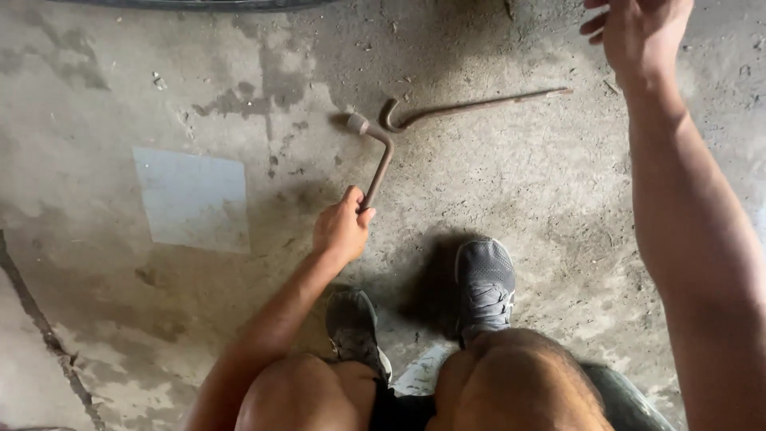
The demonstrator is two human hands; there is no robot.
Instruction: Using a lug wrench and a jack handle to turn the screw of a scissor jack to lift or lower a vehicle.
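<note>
My left hand (341, 229) is shut on the shaft of a rusty L-shaped socket wrench (379, 156), whose socket end points away to the upper left, just above the concrete floor. A second rusty tool, a long hooked bar (471, 105), lies on the floor just beyond it. My right hand (638, 28) is raised at the top right with fingers apart and holds nothing. My two knees and grey shoes (484, 283) show at the bottom.
The floor is stained, gritty concrete (558, 183). A pale square tile patch (193, 197) lies to the left. A crack runs along the lower left. A dark curved edge (199, 4) shows at the top. A dark green object (626, 399) sits under my right leg.
</note>
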